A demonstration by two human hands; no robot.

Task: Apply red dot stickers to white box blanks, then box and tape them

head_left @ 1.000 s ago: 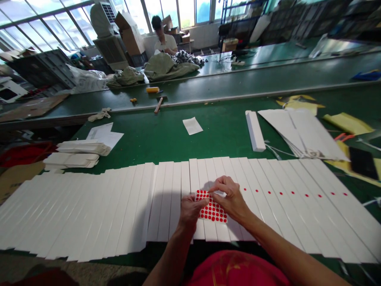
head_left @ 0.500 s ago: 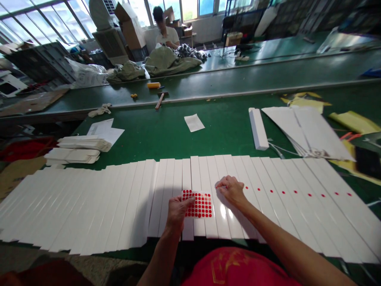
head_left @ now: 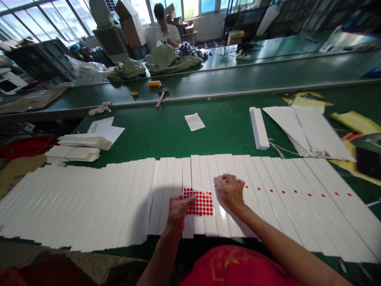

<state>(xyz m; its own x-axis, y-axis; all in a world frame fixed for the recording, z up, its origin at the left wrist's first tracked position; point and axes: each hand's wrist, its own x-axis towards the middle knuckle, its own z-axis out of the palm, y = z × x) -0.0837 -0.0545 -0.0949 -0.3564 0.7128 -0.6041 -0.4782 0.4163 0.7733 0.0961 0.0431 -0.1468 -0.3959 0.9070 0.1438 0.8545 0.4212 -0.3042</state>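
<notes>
over the near half of the row of white strips [head_left: 119, 198], the left hand [head_left: 177, 208] pinches a sheet of red dot stickers [head_left: 201, 202] – thumb on top. at the row's middle the right hand [head_left: 230, 190] grasps nothing, its curled fingertips pressing a strip. placed red dots [head_left: 282, 192] run along the row's right part; beyond the row lies a long white box [head_left: 258, 128].
</notes>
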